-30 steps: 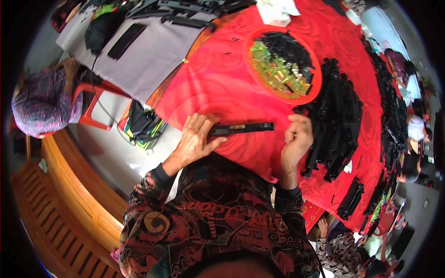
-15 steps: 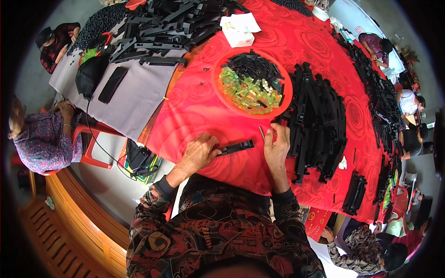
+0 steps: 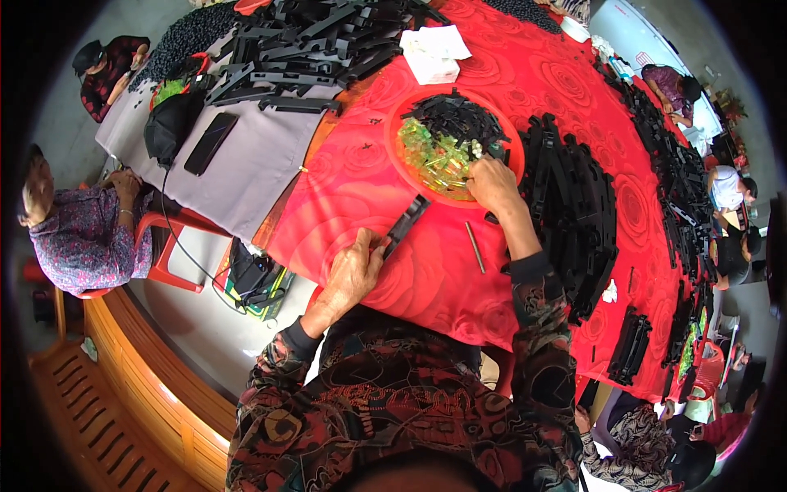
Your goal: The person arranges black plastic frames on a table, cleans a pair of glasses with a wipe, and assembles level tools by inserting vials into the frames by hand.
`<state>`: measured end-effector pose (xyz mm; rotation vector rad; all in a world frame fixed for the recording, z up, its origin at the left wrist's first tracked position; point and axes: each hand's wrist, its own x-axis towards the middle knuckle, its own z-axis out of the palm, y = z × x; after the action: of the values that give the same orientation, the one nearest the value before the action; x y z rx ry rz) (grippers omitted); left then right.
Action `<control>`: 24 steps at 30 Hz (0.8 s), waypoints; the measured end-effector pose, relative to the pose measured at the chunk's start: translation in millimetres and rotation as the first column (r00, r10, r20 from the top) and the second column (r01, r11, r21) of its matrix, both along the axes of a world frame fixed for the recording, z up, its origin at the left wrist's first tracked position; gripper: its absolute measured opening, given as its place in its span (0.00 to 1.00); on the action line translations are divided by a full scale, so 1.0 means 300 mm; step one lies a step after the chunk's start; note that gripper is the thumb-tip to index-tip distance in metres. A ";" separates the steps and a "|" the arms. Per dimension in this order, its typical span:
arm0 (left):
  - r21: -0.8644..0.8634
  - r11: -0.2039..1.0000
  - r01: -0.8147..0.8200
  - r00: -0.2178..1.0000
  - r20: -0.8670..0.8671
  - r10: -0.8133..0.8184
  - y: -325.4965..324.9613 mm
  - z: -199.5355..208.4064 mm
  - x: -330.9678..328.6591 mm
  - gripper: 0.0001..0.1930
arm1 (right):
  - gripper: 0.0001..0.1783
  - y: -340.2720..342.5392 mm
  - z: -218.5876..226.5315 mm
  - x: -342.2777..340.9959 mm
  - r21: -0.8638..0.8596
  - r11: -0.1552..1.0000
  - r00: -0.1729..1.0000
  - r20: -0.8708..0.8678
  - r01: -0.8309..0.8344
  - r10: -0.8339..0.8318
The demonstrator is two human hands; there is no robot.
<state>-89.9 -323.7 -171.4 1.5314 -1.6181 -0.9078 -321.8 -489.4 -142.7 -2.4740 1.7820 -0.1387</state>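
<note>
My left hand (image 3: 354,264) is closed around one end of a slim black plastic part (image 3: 405,225), which slants up and away from it above the red cloth. Over the right near side of an orange-red basin (image 3: 393,160), my right hand (image 3: 494,187) reaches down among small pieces. Its fingers are curled together, and what lies between them is hidden. Inside the basin are yellow-green translucent pieces (image 3: 434,161) in front and small black strips (image 3: 459,116) behind. A thin metal rod (image 3: 475,247) rests on the cloth, below my right wrist.
Long black plastic parts (image 3: 566,213) are stacked right of the basin. More black parts (image 3: 303,49) heap at the far left, near a phone (image 3: 211,143) and a black cap (image 3: 170,127). A white tissue pack (image 3: 433,56) stands behind the basin. Other people sit around the table.
My right hand has put down the metal rod and moved up into the basin. The black part in my left hand has swung from nearly level to a steep slant.
</note>
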 end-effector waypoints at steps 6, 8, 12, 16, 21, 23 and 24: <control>0.014 0.997 -0.080 0.977 -0.199 0.081 -0.005 -0.030 0.035 0.09 | 0.10 -0.032 0.024 0.009 0.155 0.988 0.989 -0.144 0.005 0.017; 0.131 0.991 -0.026 0.911 -0.406 0.078 -0.011 -0.044 0.034 0.08 | 0.08 -0.023 0.010 -0.002 0.002 1.000 0.995 -0.099 -0.025 0.025; 0.342 0.931 0.127 0.743 -0.655 0.139 0.001 -0.020 0.024 0.10 | 0.05 0.047 0.041 -0.026 -0.322 0.945 0.957 0.255 -0.049 0.136; 0.237 0.956 0.175 0.858 -0.512 -0.030 0.013 -0.035 0.023 0.10 | 0.05 0.183 0.125 0.012 0.256 0.950 0.589 0.801 -0.178 -0.105; 0.041 0.962 0.268 0.963 -0.022 -0.267 -0.023 -0.014 0.025 0.12 | 0.09 0.297 0.087 0.012 0.252 0.907 0.434 0.897 -0.339 -0.087; -0.041 0.961 0.275 0.958 0.100 -0.270 -0.031 -0.018 0.014 0.10 | 0.10 0.336 0.080 0.014 0.276 0.883 0.392 0.912 -0.378 -0.117; 0.041 0.967 0.250 0.963 0.088 -0.253 -0.030 0.001 0.010 0.08 | 0.10 0.359 0.077 0.019 0.268 0.884 0.392 0.914 -0.382 -0.108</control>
<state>-87.0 -332.7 -171.2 1.4266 -1.9059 -1.0122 -316.1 -381.8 -119.6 -1.5821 0.9161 -0.8145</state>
